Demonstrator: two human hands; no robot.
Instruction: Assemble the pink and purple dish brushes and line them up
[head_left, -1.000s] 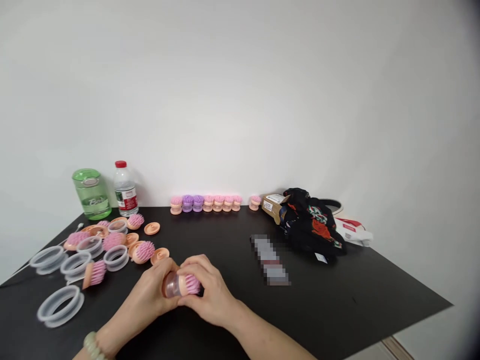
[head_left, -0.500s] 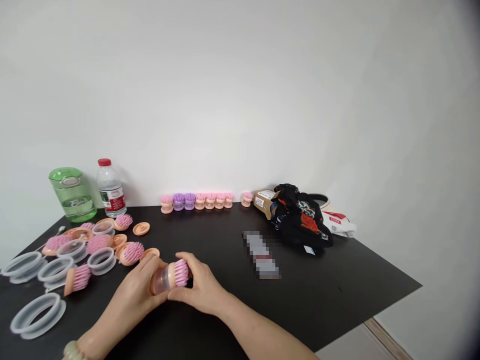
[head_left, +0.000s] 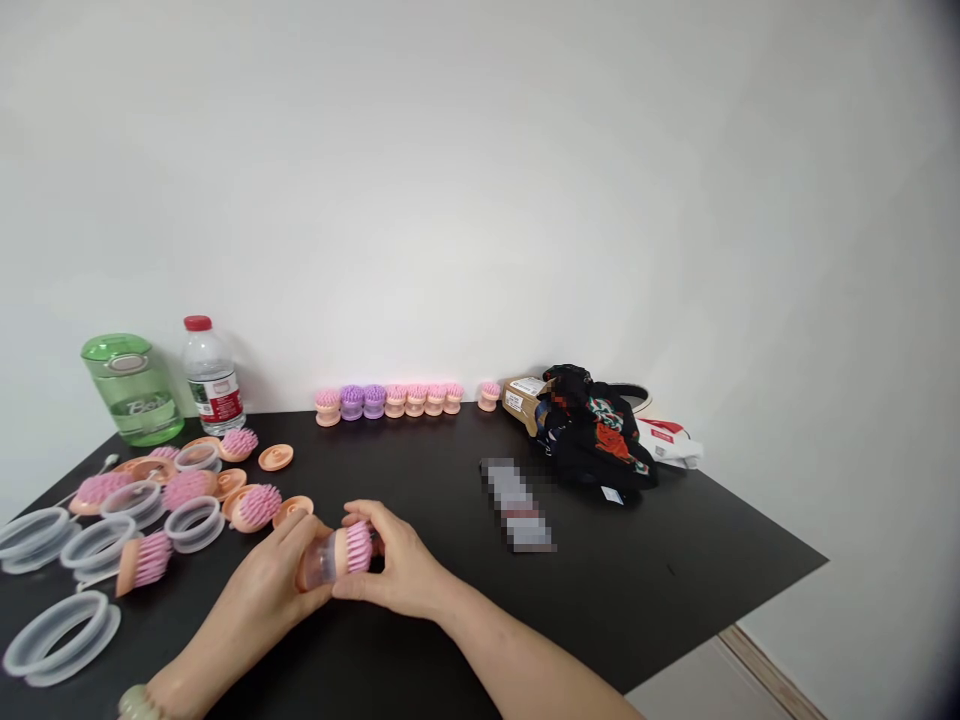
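1. a pink-bristled brush [head_left: 342,553] lies on its side between the two hands, at the near part of the black table [head_left: 420,480], its bristles pointing right.
2. the left hand [head_left: 266,572] wraps the brush's peach end, gripping it closely.
3. the right hand [head_left: 405,562] holds the bristle end, thumb in front and fingers curled round the far side.
4. left of them lie clear rings [head_left: 62,640], peach discs [head_left: 276,458] and loose bristle heads [head_left: 154,557].
5. behind those stand a green bottle [head_left: 133,395] and a red-capped bottle [head_left: 214,385].
6. along the wall, seven assembled brushes [head_left: 396,401] form a row, an eighth just apart.
7. rightward sit a cardboard box [head_left: 519,403] and a black patterned bag [head_left: 592,440].
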